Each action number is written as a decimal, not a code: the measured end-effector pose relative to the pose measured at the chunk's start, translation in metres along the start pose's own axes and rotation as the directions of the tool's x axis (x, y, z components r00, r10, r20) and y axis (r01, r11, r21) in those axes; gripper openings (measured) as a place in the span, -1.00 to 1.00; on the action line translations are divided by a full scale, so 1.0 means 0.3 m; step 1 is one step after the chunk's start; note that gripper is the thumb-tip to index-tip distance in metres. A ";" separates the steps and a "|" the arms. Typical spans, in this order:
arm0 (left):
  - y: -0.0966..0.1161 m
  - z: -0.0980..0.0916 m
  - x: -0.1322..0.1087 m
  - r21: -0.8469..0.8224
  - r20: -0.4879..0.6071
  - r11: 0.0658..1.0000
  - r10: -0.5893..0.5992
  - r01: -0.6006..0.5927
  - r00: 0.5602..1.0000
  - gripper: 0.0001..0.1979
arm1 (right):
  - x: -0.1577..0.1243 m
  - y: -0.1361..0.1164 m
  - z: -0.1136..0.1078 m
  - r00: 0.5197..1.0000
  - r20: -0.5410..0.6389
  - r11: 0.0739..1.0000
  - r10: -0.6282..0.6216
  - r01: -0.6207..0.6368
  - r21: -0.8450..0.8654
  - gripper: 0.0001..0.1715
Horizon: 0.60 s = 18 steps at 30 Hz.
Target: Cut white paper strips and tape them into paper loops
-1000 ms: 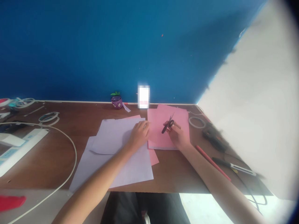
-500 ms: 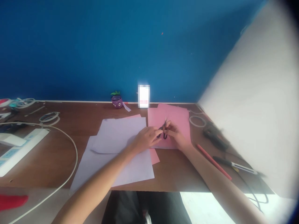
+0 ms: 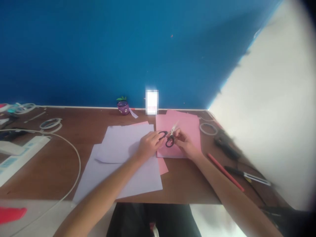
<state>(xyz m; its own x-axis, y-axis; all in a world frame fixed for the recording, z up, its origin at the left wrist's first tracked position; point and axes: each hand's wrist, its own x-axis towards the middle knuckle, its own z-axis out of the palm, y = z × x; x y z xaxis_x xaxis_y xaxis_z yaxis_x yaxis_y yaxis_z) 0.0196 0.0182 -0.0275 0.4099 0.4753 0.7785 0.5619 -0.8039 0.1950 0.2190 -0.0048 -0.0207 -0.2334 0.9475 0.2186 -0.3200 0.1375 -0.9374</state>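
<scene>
Scissors, spread by my curled left hand and pinching right hand nearer the surface's far edge; apparently setting the grip, calling for blade control.

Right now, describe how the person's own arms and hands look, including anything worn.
Both forearms are bare, with no sleeves in view. The left hand and right hand wear no gloves, and no watch or wristband shows. Any ring would be too small to tell. Dark legwear shows below.
</scene>
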 end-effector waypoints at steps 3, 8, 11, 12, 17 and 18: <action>0.005 -0.005 0.008 -0.048 -0.022 0.999 0.000 -0.001 1.000 -0.84 | -0.001 0.002 0.004 0.999 0.034 0.999 0.037 -0.037 0.007 -0.66; 0.007 -0.004 0.010 -0.075 -0.021 0.997 0.003 -0.005 1.000 -0.81 | -0.006 -0.006 0.007 0.999 0.007 0.998 0.045 -0.046 0.037 -0.75; 0.008 -0.004 0.006 -0.115 0.010 0.993 -0.009 0.010 1.000 -0.78 | -0.007 -0.012 0.008 1.000 0.019 1.000 0.025 -0.025 -0.018 -0.74; 0.009 -0.005 0.005 -0.130 0.021 0.991 -0.018 0.021 1.000 -0.77 | -0.007 -0.013 0.009 0.999 0.029 0.999 0.024 -0.023 -0.032 -0.74; 0.018 -0.011 0.002 -0.162 0.087 0.984 -0.055 0.068 0.995 -0.73 | -0.005 -0.008 0.012 0.999 0.051 1.000 -0.001 0.001 0.003 -0.68; 0.020 -0.011 0.001 -0.163 0.102 0.984 -0.057 0.073 0.993 -0.72 | -0.005 -0.008 0.012 0.999 0.050 1.000 -0.015 0.014 0.021 -0.68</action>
<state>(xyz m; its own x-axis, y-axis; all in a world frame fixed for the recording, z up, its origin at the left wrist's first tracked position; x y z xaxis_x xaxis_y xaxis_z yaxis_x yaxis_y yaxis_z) 0.0206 0.0125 -0.0240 0.4485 0.5545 0.7010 0.4657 -0.8144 0.3462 0.2168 -0.0076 -0.0179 -0.2740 0.9298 0.2456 -0.3421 0.1445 -0.9285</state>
